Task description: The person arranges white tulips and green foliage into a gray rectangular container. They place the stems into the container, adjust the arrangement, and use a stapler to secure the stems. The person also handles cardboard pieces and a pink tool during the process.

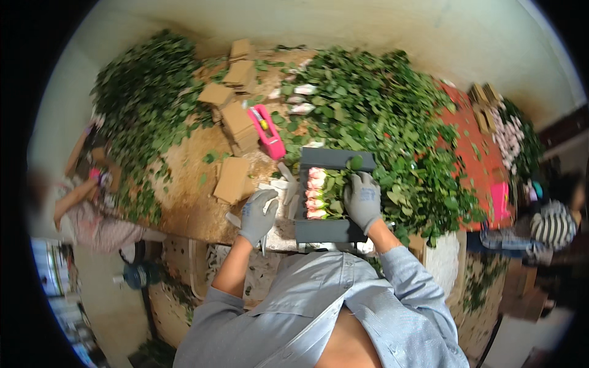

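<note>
Head view: gloved right hand (363, 199) lies flat, fingers spread, on pink roses (317, 193) lined in a grey tray (325, 228) at the tabletop (190, 202) edge; gloved left hand (257, 214), fingers curled, grips scissors (235, 219).

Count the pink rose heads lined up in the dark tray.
4 rose heads show, stacked in a column at the dark tray's left end, beside the right hand. More may be hidden under leaves.

Matt grey knit gloves (363, 197), dull cardboard pieces (232, 179), a glossy pink plastic tool (266, 130)
</note>
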Tool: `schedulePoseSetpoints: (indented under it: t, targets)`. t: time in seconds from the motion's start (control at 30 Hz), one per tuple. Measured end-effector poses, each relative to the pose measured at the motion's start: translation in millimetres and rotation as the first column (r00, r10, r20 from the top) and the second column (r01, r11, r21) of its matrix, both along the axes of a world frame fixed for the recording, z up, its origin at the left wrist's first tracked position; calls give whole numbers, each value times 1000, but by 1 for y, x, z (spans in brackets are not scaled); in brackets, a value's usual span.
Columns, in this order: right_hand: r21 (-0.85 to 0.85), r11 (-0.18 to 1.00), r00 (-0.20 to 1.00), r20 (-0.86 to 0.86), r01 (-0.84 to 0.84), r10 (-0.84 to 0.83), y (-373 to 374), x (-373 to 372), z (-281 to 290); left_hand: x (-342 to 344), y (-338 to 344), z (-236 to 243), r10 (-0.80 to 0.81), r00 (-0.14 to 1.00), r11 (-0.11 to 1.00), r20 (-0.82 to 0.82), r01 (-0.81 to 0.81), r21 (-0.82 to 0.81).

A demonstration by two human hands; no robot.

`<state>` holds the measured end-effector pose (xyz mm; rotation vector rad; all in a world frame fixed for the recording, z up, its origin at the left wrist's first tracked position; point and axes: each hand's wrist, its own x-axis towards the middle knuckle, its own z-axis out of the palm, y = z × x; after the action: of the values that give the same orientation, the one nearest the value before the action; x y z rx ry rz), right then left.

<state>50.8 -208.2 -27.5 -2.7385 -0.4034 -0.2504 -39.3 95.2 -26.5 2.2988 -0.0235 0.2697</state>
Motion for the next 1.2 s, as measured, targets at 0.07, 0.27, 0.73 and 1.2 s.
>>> schedulePoseSetpoints:
  t: [0.07, 0.27, 0.73, 1.2]
  targets:
    - [56, 998, 999, 37, -41, 39, -6, 4, -4, -11, 12, 8, 123, 988, 992, -98, -124, -7]
    - [110, 991, 997, 42, -75, 71, -4, 2, 4, 9, 64, 8, 435, 896, 868, -94, -389, 309]
    - [248, 918, 937, 241, -310, 251, -16, -31, 35, 32, 95, -24, 575, 712, 761, -403, -285, 583]
    - [154, 857, 820, 413, -492, 397, 31, -55, 116, 22, 102, -30, 618, 726, 723, -302, -374, 581]
